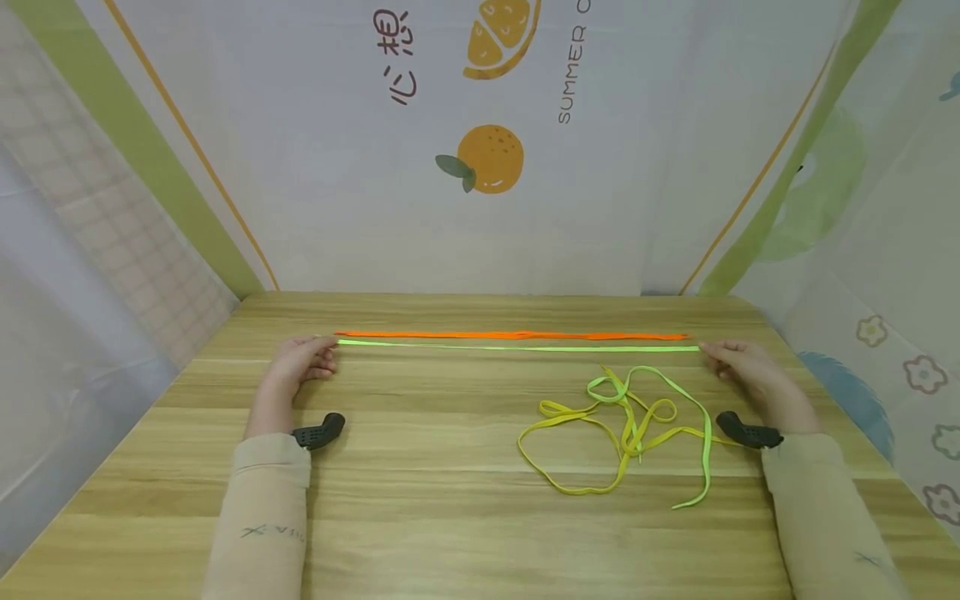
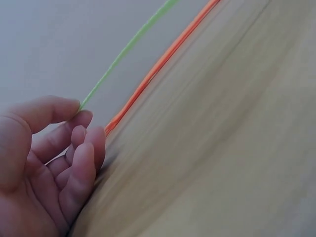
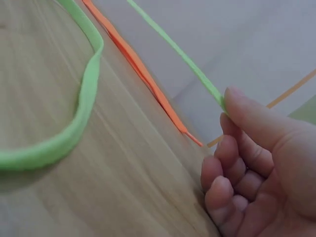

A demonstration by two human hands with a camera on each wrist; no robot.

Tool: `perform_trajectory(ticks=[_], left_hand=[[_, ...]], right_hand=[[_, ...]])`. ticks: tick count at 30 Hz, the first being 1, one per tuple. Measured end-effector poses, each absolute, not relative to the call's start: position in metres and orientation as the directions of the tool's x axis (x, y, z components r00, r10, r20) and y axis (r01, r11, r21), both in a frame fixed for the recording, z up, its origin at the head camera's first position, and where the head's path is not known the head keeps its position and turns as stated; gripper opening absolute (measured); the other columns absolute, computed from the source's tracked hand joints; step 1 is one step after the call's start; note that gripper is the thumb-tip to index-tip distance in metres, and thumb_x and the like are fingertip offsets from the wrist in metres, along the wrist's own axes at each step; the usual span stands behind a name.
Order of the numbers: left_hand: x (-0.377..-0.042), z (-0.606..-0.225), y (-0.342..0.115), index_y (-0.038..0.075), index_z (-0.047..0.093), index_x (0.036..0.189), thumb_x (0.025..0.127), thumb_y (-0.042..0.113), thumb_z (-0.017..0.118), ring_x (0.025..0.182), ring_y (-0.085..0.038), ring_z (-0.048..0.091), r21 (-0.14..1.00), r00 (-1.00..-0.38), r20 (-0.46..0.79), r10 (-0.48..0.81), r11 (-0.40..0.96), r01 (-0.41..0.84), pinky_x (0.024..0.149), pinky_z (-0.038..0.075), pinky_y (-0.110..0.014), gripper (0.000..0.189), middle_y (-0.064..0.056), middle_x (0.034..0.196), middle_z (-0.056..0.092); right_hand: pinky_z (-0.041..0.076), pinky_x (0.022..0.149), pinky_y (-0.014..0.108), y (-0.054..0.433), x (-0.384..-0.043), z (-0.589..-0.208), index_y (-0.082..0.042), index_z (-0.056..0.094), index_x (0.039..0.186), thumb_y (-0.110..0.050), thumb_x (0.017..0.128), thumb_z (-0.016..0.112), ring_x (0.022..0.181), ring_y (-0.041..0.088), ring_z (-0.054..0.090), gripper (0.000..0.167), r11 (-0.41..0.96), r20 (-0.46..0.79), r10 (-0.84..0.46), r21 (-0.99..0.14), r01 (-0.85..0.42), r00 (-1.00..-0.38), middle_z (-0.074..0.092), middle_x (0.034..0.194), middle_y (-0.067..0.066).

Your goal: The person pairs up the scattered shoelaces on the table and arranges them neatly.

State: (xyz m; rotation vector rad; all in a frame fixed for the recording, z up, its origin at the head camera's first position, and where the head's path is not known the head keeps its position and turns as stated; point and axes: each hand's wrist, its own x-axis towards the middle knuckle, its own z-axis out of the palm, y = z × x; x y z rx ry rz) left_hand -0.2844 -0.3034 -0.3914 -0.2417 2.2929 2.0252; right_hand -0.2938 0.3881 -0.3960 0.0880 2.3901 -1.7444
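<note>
A light green shoelace (image 1: 517, 347) is stretched nearly straight from side to side above the wooden table. Its left end is pinched between thumb and forefinger of my left hand (image 1: 303, 362). My right hand (image 1: 753, 375) pinches the other end the same way, seen close in the right wrist view, where the green lace (image 3: 185, 57) runs up and left from the fingertips. Just beyond it an orange shoelace (image 1: 517, 335) lies straight on the table, roughly parallel; in the left wrist view this orange lace (image 2: 158, 66) passes beside my fingers.
A yellow shoelace (image 1: 573, 490) lies in loose loops right of centre. Another bright green lace (image 1: 707, 450) curls over and beside it, near my right wrist. The wooden table (image 1: 420, 533) ends at the back against a white printed curtain (image 1: 337, 208).
</note>
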Motion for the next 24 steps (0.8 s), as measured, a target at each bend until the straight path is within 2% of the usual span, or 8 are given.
perform_trajectory(ticks=[8,16,24], left_hand=[[-0.285,-0.389,-0.290,-0.008,0.053,0.097,0.094,0.014,0.061,0.054,-0.008,0.061,0.971,-0.966,-0.162,-0.201,0.144,-0.193,0.053,0.051,-0.020,0.024,-0.001,0.069,0.058],[-0.288,-0.394,-0.285,-0.007,0.055,0.099,0.092,0.013,0.063,0.052,-0.006,0.059,0.965,-0.945,-0.182,-0.270,0.134,-0.224,0.051,0.049,-0.018,0.023,-0.001,0.073,0.054],[-0.289,-0.394,-0.282,-0.004,0.057,0.100,0.091,0.015,0.065,0.053,-0.006,0.058,0.955,-0.931,-0.188,-0.314,0.161,-0.248,0.052,0.049,-0.018,0.023,-0.001,0.075,0.055]], right_hand=[[0.048,0.057,0.018,0.387,-0.297,-0.396,-0.018,0.067,0.084,-0.035,0.092,0.065,0.059,0.003,0.054,0.018,0.303,-0.189,-0.018,-0.937,0.175,-0.982,0.060,0.071,-0.009],[0.047,0.054,0.018,0.384,-0.301,-0.401,-0.006,0.060,0.101,-0.039,0.090,0.067,0.058,0.002,0.054,0.035,0.413,-0.153,0.053,-0.896,0.161,-0.987,0.060,0.071,-0.008],[0.047,0.052,0.018,0.384,-0.304,-0.406,-0.008,0.065,0.093,-0.035,0.090,0.068,0.057,0.003,0.053,0.028,0.474,-0.100,0.096,-0.871,0.134,-0.990,0.059,0.068,-0.006]])
